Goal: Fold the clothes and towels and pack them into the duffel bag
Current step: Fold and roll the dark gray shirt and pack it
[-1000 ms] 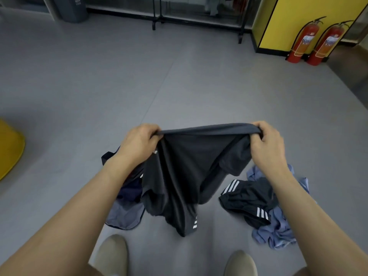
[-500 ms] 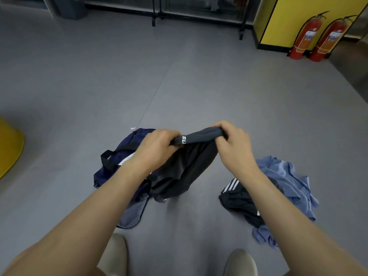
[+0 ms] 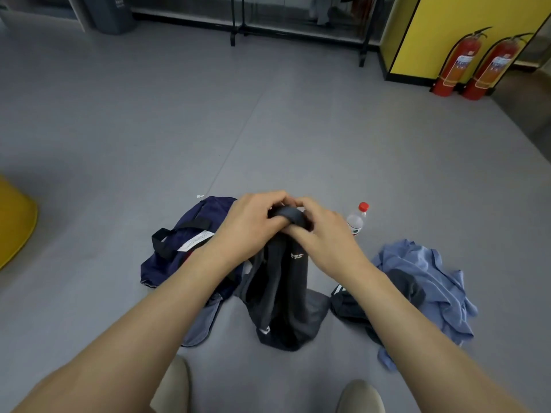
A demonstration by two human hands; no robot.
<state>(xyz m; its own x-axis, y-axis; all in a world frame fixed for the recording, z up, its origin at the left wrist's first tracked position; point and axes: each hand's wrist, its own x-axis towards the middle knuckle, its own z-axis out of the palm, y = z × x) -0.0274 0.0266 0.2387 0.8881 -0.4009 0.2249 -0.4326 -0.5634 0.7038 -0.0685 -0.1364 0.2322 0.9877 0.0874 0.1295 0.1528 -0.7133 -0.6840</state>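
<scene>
1. The dark garment (image 3: 283, 293) hangs doubled over from both hands, in front of the person, low over the floor
2. The left hand (image 3: 253, 222) and right hand (image 3: 325, 234) meet at its top, fingers curled, gripping the bunched band
3. The navy bag (image 3: 205, 213) lies on the floor just left of it
4. A blue shirt (image 3: 417, 272) lies crumpled to the right, a bottle (image 3: 356, 222) upright beyond

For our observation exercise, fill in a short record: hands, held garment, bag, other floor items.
Left hand: grips top of dark grey sports garment
Right hand: grips the same bunched top
Garment: hangs down, folded lengthwise
Bag: navy fabric duffel bag, on floor behind left hand
Floor, right: crumpled blue shirt; black white-striped shorts; upright red-capped plastic bottle
</scene>
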